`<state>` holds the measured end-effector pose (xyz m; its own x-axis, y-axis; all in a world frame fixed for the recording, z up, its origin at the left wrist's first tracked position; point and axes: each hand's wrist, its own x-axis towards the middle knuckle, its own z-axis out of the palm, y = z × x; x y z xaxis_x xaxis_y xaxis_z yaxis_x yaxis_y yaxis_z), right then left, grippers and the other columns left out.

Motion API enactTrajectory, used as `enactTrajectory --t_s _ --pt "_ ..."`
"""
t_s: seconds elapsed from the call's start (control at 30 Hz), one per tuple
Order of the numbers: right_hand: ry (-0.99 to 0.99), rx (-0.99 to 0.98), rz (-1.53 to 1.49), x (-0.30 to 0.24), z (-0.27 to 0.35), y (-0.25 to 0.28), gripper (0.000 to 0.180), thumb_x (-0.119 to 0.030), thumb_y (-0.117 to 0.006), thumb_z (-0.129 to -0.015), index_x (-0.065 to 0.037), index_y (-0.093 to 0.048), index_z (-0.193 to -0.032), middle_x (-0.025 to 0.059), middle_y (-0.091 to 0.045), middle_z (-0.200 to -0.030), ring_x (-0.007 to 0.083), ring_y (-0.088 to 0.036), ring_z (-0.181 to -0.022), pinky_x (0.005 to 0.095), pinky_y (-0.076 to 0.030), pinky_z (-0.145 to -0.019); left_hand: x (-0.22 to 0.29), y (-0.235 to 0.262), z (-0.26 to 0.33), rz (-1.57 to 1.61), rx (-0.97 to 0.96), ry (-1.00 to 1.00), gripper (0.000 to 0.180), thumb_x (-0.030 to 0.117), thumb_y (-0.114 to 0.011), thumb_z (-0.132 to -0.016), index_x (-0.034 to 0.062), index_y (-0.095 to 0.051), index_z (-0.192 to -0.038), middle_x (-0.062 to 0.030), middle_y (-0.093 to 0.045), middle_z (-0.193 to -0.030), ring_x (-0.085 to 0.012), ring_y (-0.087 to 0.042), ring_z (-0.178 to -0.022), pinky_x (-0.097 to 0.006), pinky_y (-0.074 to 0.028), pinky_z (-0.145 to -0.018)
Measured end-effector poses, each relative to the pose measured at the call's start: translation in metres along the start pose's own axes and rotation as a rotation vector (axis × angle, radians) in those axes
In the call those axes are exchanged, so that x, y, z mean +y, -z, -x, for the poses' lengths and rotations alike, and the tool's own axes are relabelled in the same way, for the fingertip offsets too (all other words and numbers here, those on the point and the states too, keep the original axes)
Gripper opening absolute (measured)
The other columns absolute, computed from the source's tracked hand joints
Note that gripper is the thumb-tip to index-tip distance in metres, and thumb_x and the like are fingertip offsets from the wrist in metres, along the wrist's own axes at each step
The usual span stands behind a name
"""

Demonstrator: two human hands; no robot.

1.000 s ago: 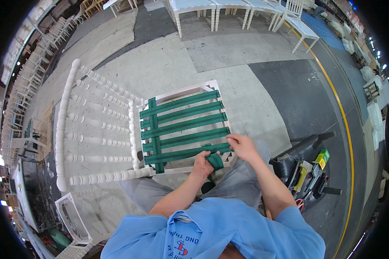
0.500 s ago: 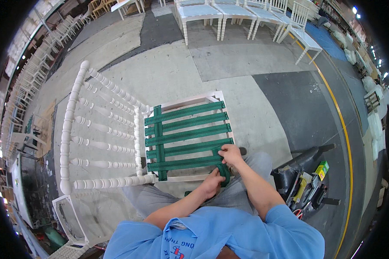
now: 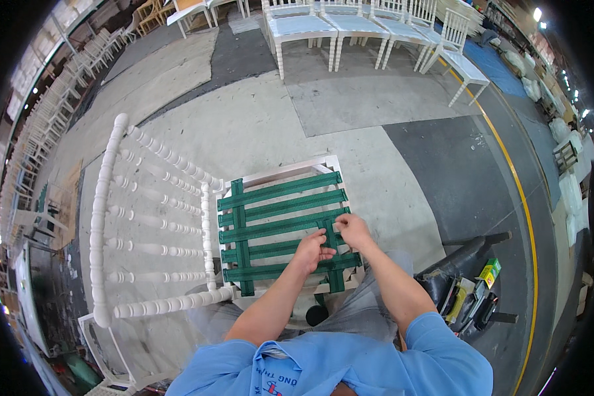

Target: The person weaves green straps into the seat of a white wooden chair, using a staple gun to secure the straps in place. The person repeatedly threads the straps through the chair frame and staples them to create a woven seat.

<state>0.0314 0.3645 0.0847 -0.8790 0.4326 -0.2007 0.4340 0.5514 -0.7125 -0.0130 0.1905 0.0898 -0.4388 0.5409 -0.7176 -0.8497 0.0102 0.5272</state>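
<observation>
Seat of a white chair point(image 3: 99, 244), directly before the seated person, with the turned backrest at the left. The chair faces right, an orientation that presumably leaves the open seat frame point(image 3: 332, 162) within reach of both hands. Five green straps point(image 3: 281, 191) run across the frame from the backrest side to the front edge, spaced apart, the gaps apparently leaving room for interlacing. One cross strap point(image 3: 239, 214) lies at right angles to them near the backrest; a second, shorter-looking strip point(image 3: 336, 280) lies near the front edge, its loose end extending past the nearest strap toward the person.

The left hand point(image 3: 312, 253) is at the left of this strip, fingers partly curled and slightly apart, perhaps to steady it; the right hand point(image 3: 352, 231) is at its other side, thumb and fingers bent into a narrow gap by the middle strap. Whether either hand actually pinches the webbing cannot be told. Placing them on opposite sides likely keeps the strip from twisting.

At the right, a dark stool point(image 3: 435, 280) bears hand tools point(image 3: 485, 310) and a green-and-yellow box point(image 3: 490, 272), probably set there for easy reach. Other white chairs point(image 3: 303, 28) stand well apart, beyond the seat.
</observation>
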Motion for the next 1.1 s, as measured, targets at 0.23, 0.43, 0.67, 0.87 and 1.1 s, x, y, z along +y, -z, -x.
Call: enactTrajectory --t_s 0.23,0.43,0.67,0.87,1.1 --pt "0.05 -0.049 0.284 -0.018 -0.052 0.006 0.022 -0.022 -0.067 -0.096 -0.008 -0.079 -0.108 0.0207 -0.073 -0.114 0.0392 -0.069 -0.11 0.0493 -0.055 -0.095 0.024 -0.017 -0.067 0.901 0.413 0.081 0.004 0.005 -0.048 -0.101 0.0031 -0.05 -0.098 -0.0152 -0.058 -0.104 -0.0265 -0.066 -0.09 -0.039 -0.059 -0.075" --pt "-0.261 -0.401 0.343 -0.038 -0.076 -0.011 0.026 -0.026 -0.07 -0.096 -0.001 -0.078 -0.096 0.0221 -0.077 -0.096 0.0331 -0.077 -0.082 0.0456 -0.06 -0.076 0.007 -0.009 -0.078 0.959 0.279 0.016 0.006 0.01 -0.05 -0.099 0.0062 -0.051 -0.095 -0.0084 -0.058 -0.092 -0.0236 -0.064 -0.086 -0.039 -0.055 -0.071" --pt "-0.298 -0.105 -0.608 -0.013 -0.066 -0.002 0.017 -0.017 -0.07 -0.1 -0.003 -0.071 -0.092 0.002 -0.063 -0.071 0.0112 -0.06 -0.057 0.031 -0.044 -0.048 0.017 -0.004 -0.028 0.354 0.154 0.05 0.02 0.015 -0.054 -0.103 0.0034 -0.06 -0.117 -0.0097 -0.063 -0.11 -0.0266 -0.07 -0.085 -0.041 -0.058 -0.076" --pt "-0.324 -0.15 -0.591 0.001 -0.094 0.008 0.017 -0.015 -0.069 -0.1 0.0 -0.073 -0.092 0.0041 -0.064 -0.073 0.0141 -0.06 -0.062 0.0337 -0.05 -0.059 0.057 -0.013 -0.03 -0.106 -0.012 -0.332 0.047 0.014 -0.053 -0.106 0.0108 -0.055 -0.153 -0.0092 -0.056 -0.145 -0.0224 -0.071 -0.078 -0.038 -0.059 -0.071" --pt "-0.003 0.232 -0.064 -0.009 -0.132 0.001 0.019 -0.02 -0.073 -0.093 -0.008 -0.079 -0.107 0.0167 -0.073 -0.097 0.0333 -0.071 -0.088 0.0422 -0.057 -0.084 0.098 -0.015 -0.092 -0.377 0.252 -0.083 0.05 0.014 -0.046 -0.104 0.0108 -0.054 -0.154 -0.014 -0.07 -0.111 -0.0217 -0.067 -0.062 -0.036 -0.057 -0.056"
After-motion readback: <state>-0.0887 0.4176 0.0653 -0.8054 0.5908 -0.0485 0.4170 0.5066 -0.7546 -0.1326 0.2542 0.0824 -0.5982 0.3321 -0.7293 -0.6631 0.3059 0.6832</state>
